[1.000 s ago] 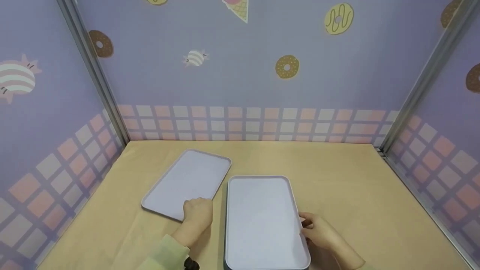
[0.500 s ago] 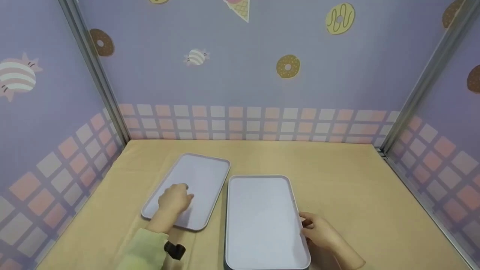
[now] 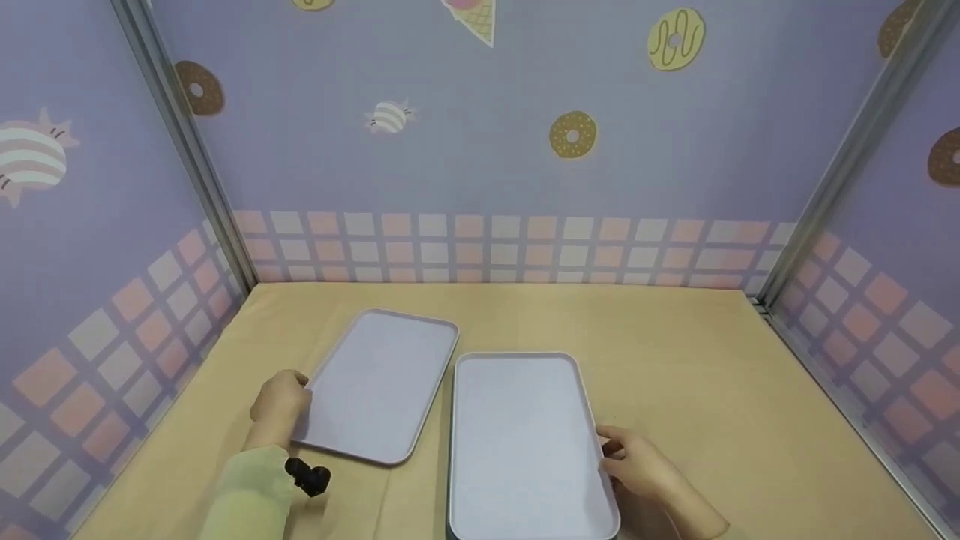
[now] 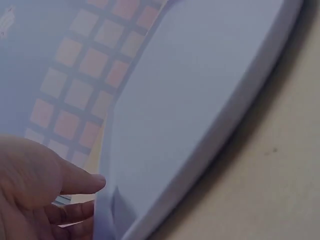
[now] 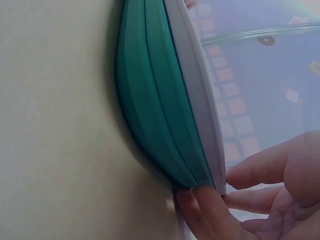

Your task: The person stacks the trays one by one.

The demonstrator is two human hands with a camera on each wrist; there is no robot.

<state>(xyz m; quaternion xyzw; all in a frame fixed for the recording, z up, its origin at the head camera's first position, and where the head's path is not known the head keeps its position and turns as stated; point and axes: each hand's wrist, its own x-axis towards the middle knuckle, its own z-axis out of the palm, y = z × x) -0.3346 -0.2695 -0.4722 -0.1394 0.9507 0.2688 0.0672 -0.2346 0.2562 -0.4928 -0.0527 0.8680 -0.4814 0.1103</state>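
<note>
A pale lilac tray (image 3: pixel 379 382) lies slightly turned on the table's left half. My left hand (image 3: pixel 279 401) grips its left edge; in the left wrist view the thumb (image 4: pixel 82 182) is at the rim and other fingers go out of sight behind the tray. To the right of it stands a stack of trays, with another lilac tray (image 3: pixel 529 442) on top and teal trays (image 5: pixel 150 85) underneath. My right hand (image 3: pixel 637 465) holds the right side of the stack, thumb by the top tray's rim and fingertips against the teal edges.
A beige cloth covers the table (image 3: pixel 697 360). Purple walls (image 3: pixel 480 165) with printed sweets and a checked border enclose it on three sides, with metal posts (image 3: pixel 184 150) at the corners. A black device (image 3: pixel 307 477) sits on the left wrist.
My left hand has gone from the left tray's near right side, across it, to its left edge. The left tray has shifted slightly towards me. My right hand stays at the stack.
</note>
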